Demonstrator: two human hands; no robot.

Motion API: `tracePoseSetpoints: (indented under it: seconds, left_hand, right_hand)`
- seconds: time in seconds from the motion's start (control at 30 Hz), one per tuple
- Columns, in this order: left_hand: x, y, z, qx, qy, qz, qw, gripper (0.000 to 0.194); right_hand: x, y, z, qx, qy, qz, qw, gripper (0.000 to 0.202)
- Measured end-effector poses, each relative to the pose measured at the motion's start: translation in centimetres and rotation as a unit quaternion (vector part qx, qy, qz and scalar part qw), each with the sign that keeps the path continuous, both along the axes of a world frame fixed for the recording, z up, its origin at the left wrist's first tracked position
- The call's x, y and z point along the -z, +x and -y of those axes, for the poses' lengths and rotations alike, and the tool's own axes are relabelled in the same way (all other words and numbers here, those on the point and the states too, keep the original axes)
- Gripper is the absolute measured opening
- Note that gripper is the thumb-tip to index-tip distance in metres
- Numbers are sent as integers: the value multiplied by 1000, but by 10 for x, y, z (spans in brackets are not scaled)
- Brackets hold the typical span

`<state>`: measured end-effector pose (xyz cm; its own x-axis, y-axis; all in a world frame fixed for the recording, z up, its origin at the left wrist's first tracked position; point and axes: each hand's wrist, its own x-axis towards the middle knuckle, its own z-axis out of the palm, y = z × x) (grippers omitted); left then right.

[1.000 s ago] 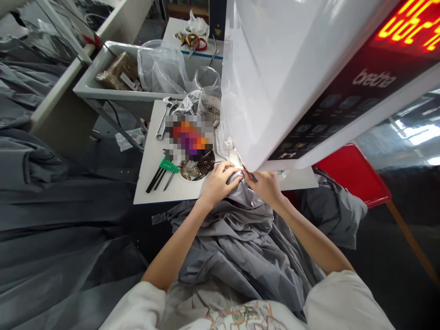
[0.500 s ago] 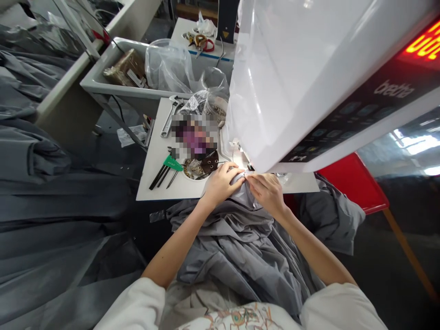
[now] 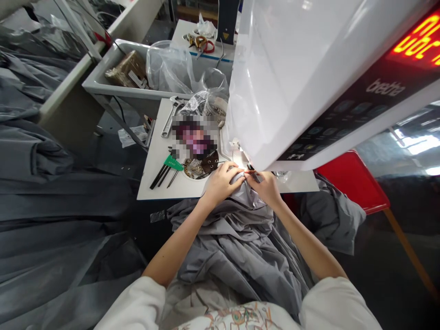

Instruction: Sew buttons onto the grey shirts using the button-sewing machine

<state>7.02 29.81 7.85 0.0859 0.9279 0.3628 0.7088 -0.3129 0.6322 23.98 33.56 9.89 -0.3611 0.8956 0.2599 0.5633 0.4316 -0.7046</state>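
Observation:
Grey fabric (image 3: 240,229) lies bunched over my lap and runs up onto the white table's front edge. My left hand (image 3: 222,183) presses and pinches the fabric's edge just below the lit working area of a large white machine (image 3: 282,82). Close beside it on the right, my right hand (image 3: 264,185) has its fingers drawn together at the same edge, by a small dark part of the machine; what its fingertips grip is too small to make out.
On the white table (image 3: 151,183) are a green hex key set (image 3: 173,163), an adjustable wrench (image 3: 170,120) and a round recess of small metal parts (image 3: 194,169). A grey trough (image 3: 134,93) stands behind; a red stool (image 3: 354,183) is at right.
My right hand has shifted slightly and its fingers have moved up toward the machine's dark part. My left hand stays in place on the fabric.

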Motion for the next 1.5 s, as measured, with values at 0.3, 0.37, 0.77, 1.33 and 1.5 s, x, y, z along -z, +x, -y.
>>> tracePoseSetpoints:
  seconds: [0.3, 0.37, 0.77, 1.33, 1.5]
  left_hand:
    - [0, -1, 0, 7, -16, 1, 1000, 29]
    - [-1, -1, 1, 8, -19, 2, 1000, 30]
    - [-3, -1, 1, 6, -30, 25, 999, 29]
    - [-3, -3, -2, 10, -32, 52, 998, 26]
    - [0, -3, -2, 2, -27, 42, 999, 27]
  right_hand:
    - [-21, -3, -4, -42, -56, 11, 997, 19]
    - [-24, -2, -5, -45, -70, 18, 996, 20]
    - [-20, 7, -26, -97, -229, -92, 964, 34]
    - [-12, 16, -10, -15, -205, -87, 975, 28]
    - [-10, 6, -6, -4, -191, -109, 976, 29]
